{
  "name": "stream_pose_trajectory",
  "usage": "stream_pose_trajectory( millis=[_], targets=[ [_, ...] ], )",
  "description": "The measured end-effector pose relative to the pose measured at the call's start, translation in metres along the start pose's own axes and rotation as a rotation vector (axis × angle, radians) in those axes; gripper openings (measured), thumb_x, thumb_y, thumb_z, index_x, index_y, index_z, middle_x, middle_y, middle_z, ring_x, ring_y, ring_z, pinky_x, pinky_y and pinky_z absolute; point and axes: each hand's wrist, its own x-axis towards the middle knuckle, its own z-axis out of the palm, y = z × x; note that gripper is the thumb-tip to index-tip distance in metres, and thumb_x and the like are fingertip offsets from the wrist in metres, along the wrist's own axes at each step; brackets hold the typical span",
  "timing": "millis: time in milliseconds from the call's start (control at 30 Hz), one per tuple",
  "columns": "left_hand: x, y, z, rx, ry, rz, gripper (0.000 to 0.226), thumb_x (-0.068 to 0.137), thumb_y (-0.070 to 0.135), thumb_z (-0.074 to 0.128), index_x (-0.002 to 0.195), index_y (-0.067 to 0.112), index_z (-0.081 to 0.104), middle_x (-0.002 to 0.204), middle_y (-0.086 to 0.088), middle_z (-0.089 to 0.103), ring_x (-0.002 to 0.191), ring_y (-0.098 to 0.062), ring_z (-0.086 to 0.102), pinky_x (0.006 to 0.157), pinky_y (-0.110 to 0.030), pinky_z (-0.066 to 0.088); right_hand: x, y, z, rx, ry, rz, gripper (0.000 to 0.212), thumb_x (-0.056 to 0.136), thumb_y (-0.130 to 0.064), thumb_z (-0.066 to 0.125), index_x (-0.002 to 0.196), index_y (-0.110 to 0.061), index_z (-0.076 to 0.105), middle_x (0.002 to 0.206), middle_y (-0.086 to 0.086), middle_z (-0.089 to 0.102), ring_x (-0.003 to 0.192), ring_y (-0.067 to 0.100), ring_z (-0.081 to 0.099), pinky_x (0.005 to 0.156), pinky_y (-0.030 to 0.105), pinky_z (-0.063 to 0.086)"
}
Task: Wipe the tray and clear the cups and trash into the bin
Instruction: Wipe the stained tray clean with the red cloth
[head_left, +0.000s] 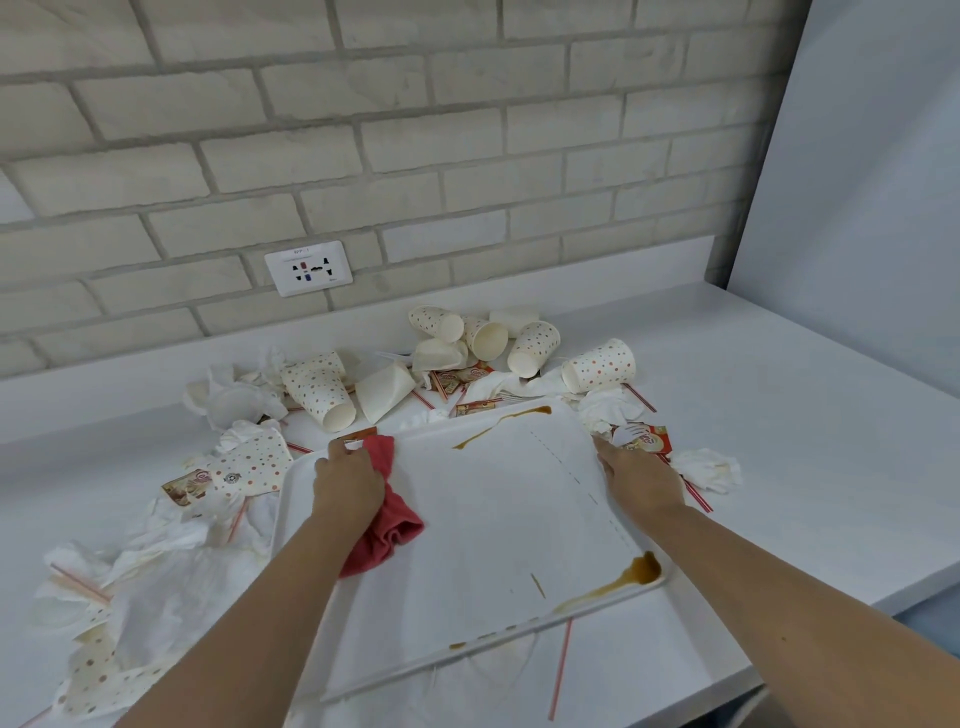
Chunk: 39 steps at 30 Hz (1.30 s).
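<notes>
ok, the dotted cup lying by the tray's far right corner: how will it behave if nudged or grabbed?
Likely rolls: the dotted cup lies on its side on the smooth counter, and its taper should curve the path. Probably light: paper, no liquid at its mouth. A hard grip may crush it, like the flattened cup nearby.

You have one view only, from the head camera. It sits above the near edge of the white tray (493, 519), close over it, and faces forward and down. Beyond the tray, the counter (779, 389) runs back to the brick wall (467, 130), its lines bowed by the wide lens.
</notes>
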Motion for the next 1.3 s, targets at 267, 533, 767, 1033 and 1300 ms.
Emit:
stream_pose_trajectory(
  millis=[267,533,767,1033,1300],
  targets=[
    [0.004,0.048,0.006,-0.24,-0.032,-0.058,0.033,0.095,0.012,0.034,0.122,0.005,0.051,0.118,-0.015,0.051,0.114,-0.033,0.049,0.086,-0.034,0.043,0.0,0.0,-0.002,-0.03,-0.018,-0.02,0.045,0.103,-0.02,0.024,0.148,-0.029,0.025,0.112,0.008,0.065,0.1,0.025,0.063,0.072,0.032,0.049],
    [-0.012,0.076,0.018,-0.083,-0.118,0.359,0.041,0.099,0.026,0.033,0.14,0.026,0.04,0.128,-0.01,0.037,0.115,-0.028,0.041,0.102,-0.037,0.038,-0.002,-0.001,-0.005,-0.006,-0.025,0.0,0.046,0.103,-0.022,0.024,0.148,-0.033,0.023,0.113,0.007,0.065,0.1,0.024,0.063,0.071,0.033,0.05],
    [-0.004,0.02,0.005,-0.126,-0.053,0.292,0.037,0.097,0.023,0.039,0.131,0.028,0.054,0.109,-0.01,0.041,0.106,-0.029,0.048,0.096,-0.032,0.038,-0.007,-0.005,-0.011,-0.031,-0.029,-0.05,0.046,0.103,-0.023,0.025,0.148,-0.033,0.022,0.112,0.008,0.065,0.1,0.024,0.062,0.065,0.029,0.042],
    [-0.007,0.069,0.003,-0.003,-0.058,0.101,0.039,0.099,0.023,0.031,0.131,0.006,0.046,0.13,-0.017,0.039,0.116,-0.032,0.044,0.1,-0.036,0.038,-0.005,-0.006,-0.005,0.004,-0.006,-0.051,0.047,0.103,-0.019,0.027,0.149,-0.028,0.022,0.111,0.008,0.066,0.099,0.022,0.063,0.065,0.027,0.039],
    [-0.005,0.106,0.023,-0.014,-0.115,0.329,0.04,0.1,0.03,0.029,0.139,0.023,0.038,0.138,-0.009,0.034,0.12,-0.031,0.036,0.099,-0.04,0.039,-0.004,-0.009,0.001,-0.002,0.022,-0.036,0.047,0.103,-0.019,0.028,0.149,-0.027,0.023,0.108,0.007,0.066,0.095,0.02,0.064,0.05,0.022,0.031]
  ],
)
